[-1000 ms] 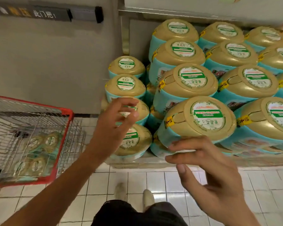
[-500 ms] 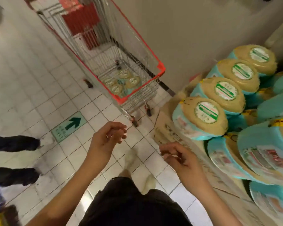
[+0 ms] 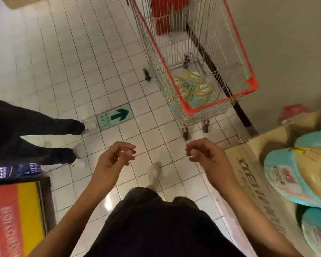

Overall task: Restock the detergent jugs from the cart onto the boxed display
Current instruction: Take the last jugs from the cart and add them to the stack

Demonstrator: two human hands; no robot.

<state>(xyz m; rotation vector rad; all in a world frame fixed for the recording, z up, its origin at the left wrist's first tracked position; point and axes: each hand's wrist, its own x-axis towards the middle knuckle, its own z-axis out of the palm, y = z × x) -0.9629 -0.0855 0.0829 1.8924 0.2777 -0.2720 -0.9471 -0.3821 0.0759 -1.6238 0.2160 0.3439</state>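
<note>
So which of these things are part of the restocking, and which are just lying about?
Part of the job: cart, jugs in the cart, cardboard display box, jugs stacked on it, left hand and right hand, both empty.

Just about: green arrow floor sign, another person's legs, red and yellow mat.

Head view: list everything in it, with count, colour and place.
Metal wire shopping cart: one, silver with red rim, upper middle.
Plastic detergent jugs in the cart: about four, teal with tan tops, cart's bottom.
Detergent jugs on display: at least three, teal and tan, right edge.
Cardboard display box: one, brown, lower right.
Arrow floor sign: one, green, on white tiles, centre left.
Bystander's legs: two, dark trousers, left edge.
Printed floor mat: one, red and yellow, lower left.
Left hand: one, empty, loosely curled, over tiles.
Right hand: one, empty, loosely curled, beside the box.
</note>
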